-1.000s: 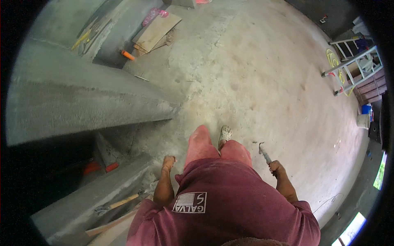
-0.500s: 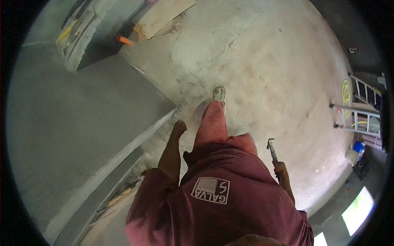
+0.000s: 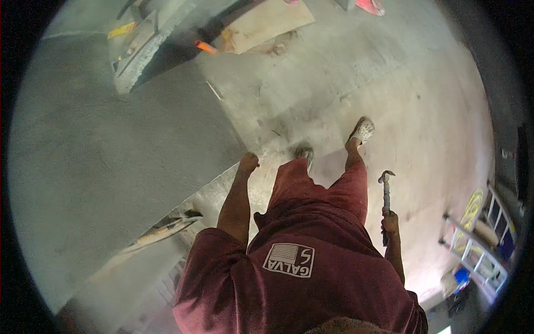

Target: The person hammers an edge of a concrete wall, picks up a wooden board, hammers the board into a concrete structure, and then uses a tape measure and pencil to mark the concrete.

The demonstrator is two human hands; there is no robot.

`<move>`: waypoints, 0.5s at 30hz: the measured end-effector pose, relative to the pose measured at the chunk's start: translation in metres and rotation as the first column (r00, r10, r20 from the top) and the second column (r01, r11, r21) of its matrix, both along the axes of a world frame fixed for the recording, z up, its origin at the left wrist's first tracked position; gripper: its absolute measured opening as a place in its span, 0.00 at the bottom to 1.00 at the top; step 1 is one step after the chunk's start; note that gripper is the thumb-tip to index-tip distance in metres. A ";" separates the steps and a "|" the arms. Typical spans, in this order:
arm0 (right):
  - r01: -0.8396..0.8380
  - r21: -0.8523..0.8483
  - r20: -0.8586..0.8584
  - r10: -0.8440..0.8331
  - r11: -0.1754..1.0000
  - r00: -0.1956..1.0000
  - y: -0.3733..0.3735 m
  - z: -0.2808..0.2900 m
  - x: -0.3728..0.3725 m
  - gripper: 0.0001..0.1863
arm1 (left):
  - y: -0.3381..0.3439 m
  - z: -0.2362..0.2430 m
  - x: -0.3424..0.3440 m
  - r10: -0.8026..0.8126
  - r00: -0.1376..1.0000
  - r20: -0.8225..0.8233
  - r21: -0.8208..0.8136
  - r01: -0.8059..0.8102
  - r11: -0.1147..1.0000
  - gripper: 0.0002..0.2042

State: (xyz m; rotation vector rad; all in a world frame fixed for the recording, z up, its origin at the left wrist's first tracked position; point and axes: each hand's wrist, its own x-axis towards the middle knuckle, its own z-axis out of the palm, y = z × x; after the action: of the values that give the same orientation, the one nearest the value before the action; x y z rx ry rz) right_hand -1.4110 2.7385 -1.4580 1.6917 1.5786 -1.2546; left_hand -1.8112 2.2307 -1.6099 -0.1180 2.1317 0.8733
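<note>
My right hand (image 3: 390,222) is closed round the grey handle of a hammer (image 3: 386,186), whose metal head points up the picture, beside my right leg. My left hand (image 3: 249,162) hangs with curled fingers near the corner of a raised grey concrete surface (image 3: 128,150); anything inside it is hidden. My legs in reddish shorts and pale, speckled shoes (image 3: 362,129) are mid-stride on the dusty concrete floor (image 3: 423,111).
Boards (image 3: 270,28) and an orange pipe (image 3: 206,47) lie at the upper middle. A concrete ledge (image 3: 144,50) holds yellow tools. At the right are aluminium ladders (image 3: 484,256), a yellow coiled hose (image 3: 473,206) and buckets (image 3: 461,278). Long pieces (image 3: 161,234) lie at lower left.
I have stepped along the floor, my right foot now forward. The view has turned, so the ladders sit lower and the boards farther right. The hammer stays in my right hand.
</note>
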 end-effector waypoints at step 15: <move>-0.199 -0.371 -0.048 0.195 0.907 0.980 0.241 -0.087 -0.160 0.25 | 0.196 0.073 0.008 -0.250 0.968 0.008 -0.274 0.243 0.931 0.13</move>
State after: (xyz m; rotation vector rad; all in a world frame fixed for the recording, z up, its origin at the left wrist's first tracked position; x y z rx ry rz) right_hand -1.5715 2.9800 -1.5448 1.2561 1.3684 -1.3575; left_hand -1.8029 2.4263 -1.5370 0.0222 2.2241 0.4344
